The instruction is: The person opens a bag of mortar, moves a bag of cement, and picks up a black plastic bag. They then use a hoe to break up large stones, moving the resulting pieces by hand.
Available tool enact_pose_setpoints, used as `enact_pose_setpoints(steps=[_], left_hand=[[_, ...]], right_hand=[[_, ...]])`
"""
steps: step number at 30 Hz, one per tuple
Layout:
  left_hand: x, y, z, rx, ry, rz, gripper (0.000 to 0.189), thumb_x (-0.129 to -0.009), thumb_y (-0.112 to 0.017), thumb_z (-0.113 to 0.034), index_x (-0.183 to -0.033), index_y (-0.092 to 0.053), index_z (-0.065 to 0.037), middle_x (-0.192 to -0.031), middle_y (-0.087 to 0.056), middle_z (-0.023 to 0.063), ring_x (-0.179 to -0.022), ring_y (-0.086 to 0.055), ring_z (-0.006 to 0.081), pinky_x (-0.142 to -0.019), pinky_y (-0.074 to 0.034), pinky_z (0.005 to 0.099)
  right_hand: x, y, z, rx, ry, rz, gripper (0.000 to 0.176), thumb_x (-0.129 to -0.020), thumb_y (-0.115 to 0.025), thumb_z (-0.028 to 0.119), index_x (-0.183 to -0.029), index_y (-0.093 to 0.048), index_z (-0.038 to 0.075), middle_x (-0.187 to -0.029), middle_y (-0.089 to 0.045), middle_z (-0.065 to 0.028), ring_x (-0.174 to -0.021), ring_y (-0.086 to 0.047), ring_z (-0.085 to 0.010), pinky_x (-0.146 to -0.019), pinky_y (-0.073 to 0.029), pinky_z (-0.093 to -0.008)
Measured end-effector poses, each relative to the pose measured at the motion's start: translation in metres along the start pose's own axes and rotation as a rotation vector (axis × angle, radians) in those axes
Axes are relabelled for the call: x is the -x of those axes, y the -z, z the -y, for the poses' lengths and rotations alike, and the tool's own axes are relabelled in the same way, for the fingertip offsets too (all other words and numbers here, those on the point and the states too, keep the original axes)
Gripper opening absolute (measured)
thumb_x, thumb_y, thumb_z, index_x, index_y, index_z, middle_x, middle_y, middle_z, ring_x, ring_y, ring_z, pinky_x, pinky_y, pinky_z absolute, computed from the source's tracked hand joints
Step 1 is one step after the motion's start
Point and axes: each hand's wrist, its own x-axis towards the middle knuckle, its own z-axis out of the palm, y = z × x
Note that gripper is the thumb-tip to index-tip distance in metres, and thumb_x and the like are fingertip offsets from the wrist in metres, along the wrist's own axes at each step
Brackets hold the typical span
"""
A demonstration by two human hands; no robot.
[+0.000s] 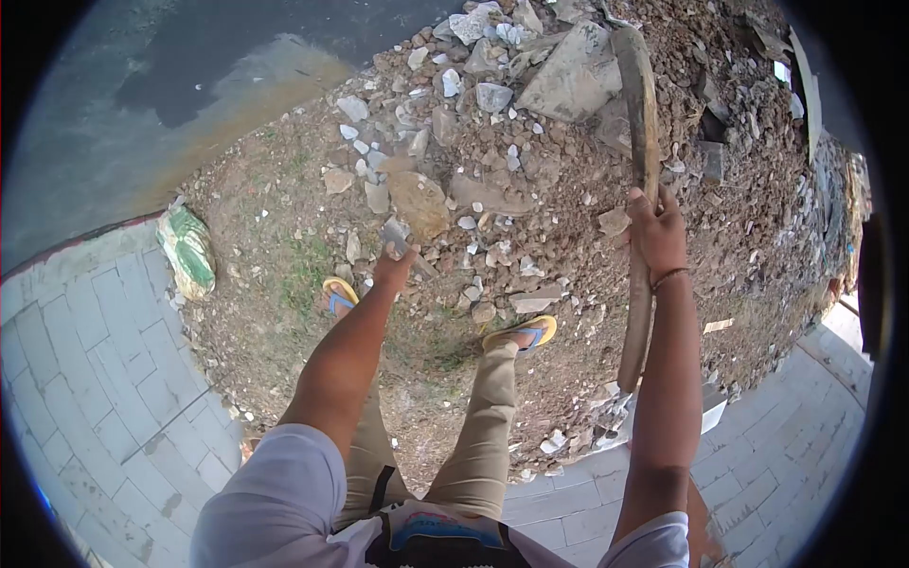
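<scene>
My right hand (pixel 660 232) is closed around a long, curved wooden handle (pixel 642 123), whose near end hangs below the grip beside my forearm. A broad, flat grey piece (pixel 573 76) overlaps the handle's far end in this view. My left hand (pixel 398 262) is closed at a small grey stone piece (pixel 395 230), which sticks out past the fingers, low over the rubble. Just beyond that hand sits a larger brownish stone (pixel 418 204). My feet in yellow-and-blue flip-flops (pixel 533 333) stand on the dirt behind the stones.
Loose soil and broken stones (pixel 492 98) cover the ground ahead and to the right. A green-and-white sack (pixel 187 251) lies at the left by a low kerb. Beyond it is dark, wet ground (pixel 180 95). Grey paving (pixel 114 350) borders the dirt on both sides.
</scene>
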Motion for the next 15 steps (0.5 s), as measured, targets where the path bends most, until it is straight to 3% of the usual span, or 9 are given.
enact_pose_setpoints(steps=[1, 2, 4, 5, 7, 11, 13, 15], left_hand=[[-0.015, 0.001, 0.013, -0.15, -0.072, -0.058, 0.092, -0.076, -0.073, -0.061, -0.141, -0.044, -0.002, -0.119, -0.065, 0.0206, -0.106, -0.065, 0.0344, -0.092, -0.051, 0.0422], [-0.021, 0.005, 0.008, -0.157, -0.048, -0.068, 0.092, -0.076, -0.073, -0.061, -0.141, -0.044, -0.002, -0.119, -0.065, 0.0206, -0.106, -0.065, 0.0344, -0.092, -0.051, 0.0422], [-0.019, 0.012, -0.013, -0.221, 0.075, -0.031, 0.096, -0.075, -0.075, -0.056, -0.145, -0.039, -0.002, -0.133, -0.057, 0.0263, -0.123, -0.056, 0.0403, -0.101, -0.046, 0.0455], [-0.024, 0.012, -0.009, -0.221, 0.094, -0.033, 0.096, -0.075, -0.075, -0.056, -0.145, -0.039, -0.002, -0.133, -0.057, 0.0263, -0.123, -0.056, 0.0403, -0.101, -0.046, 0.0455], [-0.034, 0.011, -0.003, -0.255, 0.316, -0.177, 0.099, -0.076, -0.076, -0.053, -0.149, -0.032, -0.002, -0.143, -0.047, 0.0275, -0.131, -0.048, 0.0425, -0.106, -0.043, 0.0456], [-0.042, 0.032, 0.055, 0.035, 0.486, -0.276, 0.098, -0.08, -0.073, -0.051, -0.151, -0.028, -0.002, -0.147, -0.042, 0.0274, -0.135, -0.043, 0.0423, -0.11, -0.038, 0.0443], [-0.062, 0.057, 0.124, -0.004, 0.45, -0.29, 0.096, -0.081, -0.072, -0.05, -0.152, -0.027, -0.003, -0.148, -0.042, 0.0269, -0.135, -0.044, 0.0413, -0.11, -0.038, 0.0437], [-0.051, 0.08, 0.125, -0.069, 0.458, -0.249, 0.093, -0.082, -0.07, -0.044, -0.154, -0.024, -0.007, -0.147, -0.043, 0.025, -0.134, -0.046, 0.0384, -0.11, -0.04, 0.0422]], right_hand=[[-0.021, 0.011, 0.006, 0.094, 0.017, 0.077, 0.038, -0.096, -0.063, 0.031, -0.119, -0.053, 0.001, -0.08, -0.06, -0.0045, -0.052, -0.057, -0.01, -0.046, -0.047, -0.0251], [-0.038, 0.021, 0.014, 0.124, -0.015, 0.133, 0.038, -0.097, -0.061, 0.031, -0.12, -0.053, 0.001, -0.081, -0.061, -0.005, -0.052, -0.057, -0.0107, -0.046, -0.046, -0.0252], [-0.047, 0.025, 0.032, 0.319, -0.03, 0.1, 0.039, -0.099, -0.057, 0.037, -0.116, -0.053, 0.003, -0.08, -0.06, -0.0053, -0.05, -0.056, -0.0115, -0.045, -0.046, -0.0268], [-0.055, 0.03, 0.024, 0.37, -0.027, 0.11, 0.039, -0.099, -0.056, 0.038, -0.116, -0.053, 0.003, -0.078, -0.059, -0.0053, -0.05, -0.056, -0.0115, -0.045, -0.047, -0.0275], [-0.064, 0.039, 0.018, 0.436, -0.018, 0.133, 0.039, -0.099, -0.056, 0.039, -0.117, -0.053, 0.004, -0.077, -0.059, -0.0053, -0.05, -0.056, -0.0115, -0.045, -0.047, -0.0282], [-0.064, 0.022, 0.025, 0.451, -0.036, 0.097, 0.035, -0.1, -0.055, 0.039, -0.111, -0.052, 0.006, -0.073, -0.054, -0.003, -0.047, -0.053, -0.0109, -0.042, -0.045, -0.0277], [-0.072, 0.016, 0.041, 0.392, -0.1, 0.08, 0.032, -0.1, -0.055, 0.039, -0.107, -0.052, 0.007, -0.071, -0.052, -0.0017, -0.046, -0.052, -0.0103, -0.039, -0.043, -0.0265], [-0.081, 0.02, 0.044, 0.373, -0.147, 0.109, 0.031, -0.1, -0.055, 0.04, -0.107, -0.052, 0.009, -0.072, -0.052, -0.0013, -0.045, -0.051, -0.0096, -0.036, -0.04, -0.0251]])
